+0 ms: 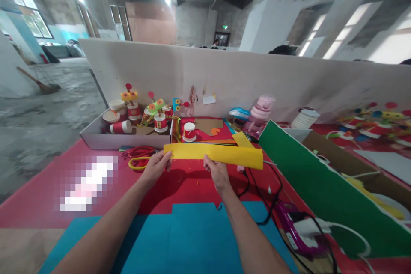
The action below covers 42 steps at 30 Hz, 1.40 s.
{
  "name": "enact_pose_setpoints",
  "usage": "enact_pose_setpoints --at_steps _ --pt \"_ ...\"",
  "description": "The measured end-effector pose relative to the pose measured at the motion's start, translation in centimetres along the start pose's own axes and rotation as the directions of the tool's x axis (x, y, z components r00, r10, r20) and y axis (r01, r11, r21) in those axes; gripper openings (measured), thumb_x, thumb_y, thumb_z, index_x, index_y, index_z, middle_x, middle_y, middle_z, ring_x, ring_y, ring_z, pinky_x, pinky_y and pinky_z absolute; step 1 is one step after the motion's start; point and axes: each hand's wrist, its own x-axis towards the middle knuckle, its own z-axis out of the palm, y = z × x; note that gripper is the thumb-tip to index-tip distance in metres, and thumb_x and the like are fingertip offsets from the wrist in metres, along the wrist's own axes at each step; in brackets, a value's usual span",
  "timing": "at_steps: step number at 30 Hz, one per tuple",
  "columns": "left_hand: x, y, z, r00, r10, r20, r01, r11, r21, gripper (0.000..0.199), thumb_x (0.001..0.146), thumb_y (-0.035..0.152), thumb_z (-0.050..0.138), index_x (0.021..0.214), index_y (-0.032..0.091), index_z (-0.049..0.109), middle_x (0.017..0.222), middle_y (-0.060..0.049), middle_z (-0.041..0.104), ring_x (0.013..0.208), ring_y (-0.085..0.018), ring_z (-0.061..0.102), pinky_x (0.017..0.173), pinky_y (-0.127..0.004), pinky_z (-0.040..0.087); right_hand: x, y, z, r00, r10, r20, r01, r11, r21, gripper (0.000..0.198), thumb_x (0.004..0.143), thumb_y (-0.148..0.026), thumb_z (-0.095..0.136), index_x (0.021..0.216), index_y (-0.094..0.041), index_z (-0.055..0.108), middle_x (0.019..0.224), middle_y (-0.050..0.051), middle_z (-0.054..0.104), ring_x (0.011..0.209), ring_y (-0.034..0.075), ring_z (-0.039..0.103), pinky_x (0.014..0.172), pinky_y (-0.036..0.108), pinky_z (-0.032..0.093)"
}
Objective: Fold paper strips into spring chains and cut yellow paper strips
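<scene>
A long strip of yellow paper (234, 155) is held out level above the red table covering. My left hand (157, 166) pinches its left end between thumb and fingers. Near the strip's middle, my right hand (217, 173) grips the lower edge, and the right half sticks out beyond it. Close to my left hand lie yellow-handled scissors (138, 163) and a coil of red cord (139, 152). Behind the strip stands a red-and-white paper cup (189, 132). Blue sheets (192, 239) lie under my forearms.
A white box (128, 141) with paper-cup figures stands back left. On the right are a green-sided box (321, 197), a purple power strip (298, 231) with black cables, and a pink bottle (259, 113). A white partition (224, 72) closes the back.
</scene>
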Motion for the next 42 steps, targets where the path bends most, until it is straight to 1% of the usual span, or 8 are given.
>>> enact_pose_setpoints --at_steps 9,16,21,26,31,32,36,42 --pt "-0.6 0.0 1.5 0.993 0.042 0.109 -0.052 0.994 0.096 0.050 0.089 0.047 0.047 0.049 0.017 0.051 0.045 0.001 0.051 0.048 -0.010 0.044 0.055 -0.024 0.035 -1.4 -1.0 1.5 0.983 -0.030 0.181 0.053 0.991 -0.124 0.033 0.072 -0.052 0.065 0.066 -0.019 0.065 0.062 0.001 0.062 0.064 0.018 0.056 0.064 0.028 0.044" --pt "-0.6 1.0 -0.1 0.964 -0.022 0.264 -0.015 0.991 0.136 0.048 0.091 0.049 0.040 0.059 0.017 0.054 0.049 0.002 0.054 0.051 -0.011 0.051 0.059 -0.024 0.039 -0.2 -0.9 -1.1 0.981 -0.186 -0.046 0.172 0.960 -0.220 0.042 0.084 -0.050 0.054 0.060 -0.017 0.064 0.053 0.002 0.059 0.054 0.015 0.055 0.056 0.026 0.042" --pt "0.3 1.5 -0.2 0.665 -0.359 0.655 0.156 0.925 0.348 0.042 0.086 0.053 0.048 0.076 0.017 0.068 0.071 -0.005 0.069 0.067 -0.017 0.062 0.063 -0.027 0.046 0.0 -2.3 -2.8 0.872 -0.459 -0.168 0.369 0.844 -0.389 0.036 0.087 -0.044 0.053 0.067 -0.018 0.067 0.069 0.006 0.069 0.070 0.020 0.064 0.075 0.032 0.048" --pt "0.8 0.9 3.2 0.905 -0.062 0.421 0.055 0.998 0.029 0.038 0.079 0.042 0.064 0.111 0.023 0.067 0.134 -0.010 0.056 0.129 -0.027 0.044 0.107 -0.041 0.031 -0.6 -2.2 -2.0 0.873 -0.440 -0.210 0.338 0.856 -0.391 0.037 0.086 -0.050 0.051 0.076 -0.019 0.069 0.072 0.007 0.070 0.075 0.023 0.065 0.078 0.035 0.050" --pt "0.5 0.6 4.4 0.414 -0.243 0.878 0.597 0.800 -0.060 0.038 0.078 0.030 0.067 0.112 0.014 0.067 0.126 -0.021 0.060 0.114 -0.033 0.058 0.099 -0.048 0.041 -0.5 -2.1 -1.9 0.888 -0.342 -0.308 0.259 0.925 -0.280 0.043 0.085 -0.056 0.048 0.073 -0.019 0.066 0.073 0.007 0.068 0.075 0.023 0.063 0.075 0.035 0.049" --pt "0.9 0.3 4.8 0.402 -0.245 0.882 0.641 0.763 -0.080 0.039 0.076 0.027 0.068 0.113 0.014 0.066 0.127 -0.020 0.060 0.115 -0.032 0.058 0.099 -0.047 0.041 -0.5 -2.1 -2.0 0.891 -0.343 -0.297 0.269 0.927 -0.263 0.042 0.085 -0.056 0.048 0.072 -0.019 0.066 0.074 0.007 0.068 0.075 0.022 0.063 0.075 0.034 0.048" --pt "3.0 -1.2 7.4 0.854 -0.255 0.454 0.435 0.827 -0.354 0.038 0.066 0.019 0.074 0.104 0.014 0.068 0.105 -0.014 0.071 0.104 -0.025 0.064 0.095 -0.038 0.044 -0.3 -2.3 -2.3 0.896 -0.294 -0.334 0.244 0.952 -0.182 0.043 0.085 -0.057 0.049 0.072 -0.018 0.064 0.073 0.007 0.066 0.072 0.020 0.060 0.073 0.033 0.047" --pt "4.0 -2.6 12.0 0.742 -0.213 0.636 0.463 0.849 -0.256 0.032 0.060 0.015 0.073 0.091 0.011 0.071 0.088 -0.016 0.073 0.083 -0.025 0.069 0.083 -0.038 0.050 -0.3 -2.2 -2.5 0.878 -0.242 -0.412 0.209 0.970 -0.125 0.046 0.084 -0.059 0.048 0.065 -0.018 0.059 0.064 0.004 0.060 0.067 0.018 0.057 0.070 0.031 0.046"
